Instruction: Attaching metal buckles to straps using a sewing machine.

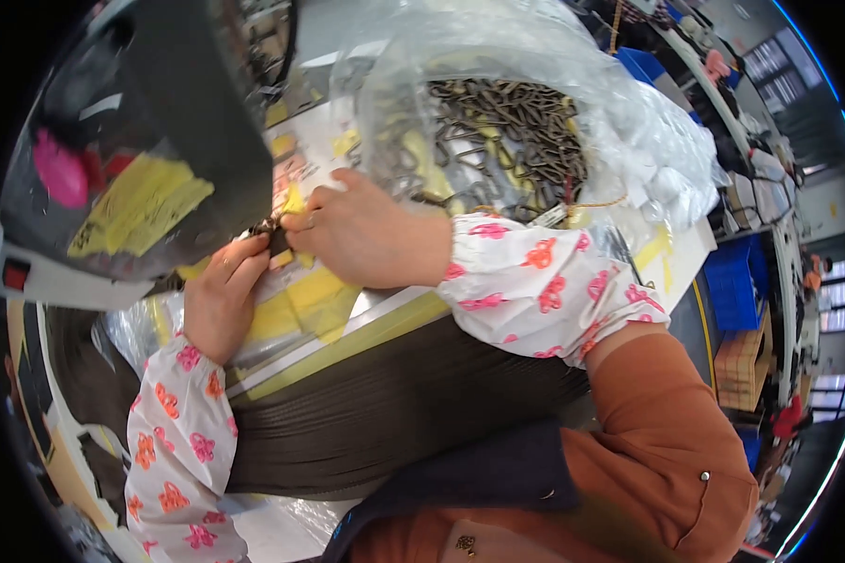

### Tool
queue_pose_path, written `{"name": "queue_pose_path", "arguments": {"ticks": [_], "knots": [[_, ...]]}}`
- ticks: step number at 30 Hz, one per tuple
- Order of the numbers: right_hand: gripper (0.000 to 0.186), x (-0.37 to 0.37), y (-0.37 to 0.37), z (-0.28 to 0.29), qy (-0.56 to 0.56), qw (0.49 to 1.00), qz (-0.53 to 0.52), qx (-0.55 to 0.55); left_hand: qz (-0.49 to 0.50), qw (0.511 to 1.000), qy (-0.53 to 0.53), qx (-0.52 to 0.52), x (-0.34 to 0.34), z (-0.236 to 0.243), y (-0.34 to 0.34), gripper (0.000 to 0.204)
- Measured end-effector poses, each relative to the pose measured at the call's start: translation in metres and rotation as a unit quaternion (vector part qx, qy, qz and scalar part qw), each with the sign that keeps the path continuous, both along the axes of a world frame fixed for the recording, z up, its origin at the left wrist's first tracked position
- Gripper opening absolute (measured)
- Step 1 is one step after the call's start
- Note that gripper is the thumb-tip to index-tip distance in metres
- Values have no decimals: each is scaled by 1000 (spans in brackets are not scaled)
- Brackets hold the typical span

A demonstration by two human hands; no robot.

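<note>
My left hand [223, 298] and my right hand [371, 230] meet beside the dark grey body of a machine [183, 84], which looks like a sewing machine. The fingers of both are closed and bent around a small dark piece at the machine's edge. Fingers and machine hide most of that piece, so its kind does not show. Yellow tape pieces [310, 298] lie on the work surface just under my right hand. Beyond my right wrist, a clear plastic bag [629, 113] lies spread, with a heap of dark metal loops [521, 131] in its mouth.
A thick bundle of dark brown cords or straps [404, 403] stretches across in front of me. Yellow tape [145, 206] and a pink piece [61, 169] are stuck on the machine. Blue bins [737, 281] and a wooden crate [744, 361] stand at the right, with shelves beyond.
</note>
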State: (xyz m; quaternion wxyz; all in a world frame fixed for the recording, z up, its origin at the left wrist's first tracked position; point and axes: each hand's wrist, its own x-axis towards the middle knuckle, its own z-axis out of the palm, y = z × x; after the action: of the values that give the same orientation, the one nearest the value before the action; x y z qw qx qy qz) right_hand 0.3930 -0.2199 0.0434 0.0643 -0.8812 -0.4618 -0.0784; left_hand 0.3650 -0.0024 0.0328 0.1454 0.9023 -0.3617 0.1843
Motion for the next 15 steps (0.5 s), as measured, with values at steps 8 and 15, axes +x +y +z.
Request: {"name": "queue_pose_path", "arguments": {"ticks": [8,15], "knots": [[16,19,-1,-5,-9,1000,-6,0,43,995,74,-44,14,-11,6,21],[21,18,8,-14,-15,1000,-21,6,119,984,127,-30,7,-14,17,17]]}}
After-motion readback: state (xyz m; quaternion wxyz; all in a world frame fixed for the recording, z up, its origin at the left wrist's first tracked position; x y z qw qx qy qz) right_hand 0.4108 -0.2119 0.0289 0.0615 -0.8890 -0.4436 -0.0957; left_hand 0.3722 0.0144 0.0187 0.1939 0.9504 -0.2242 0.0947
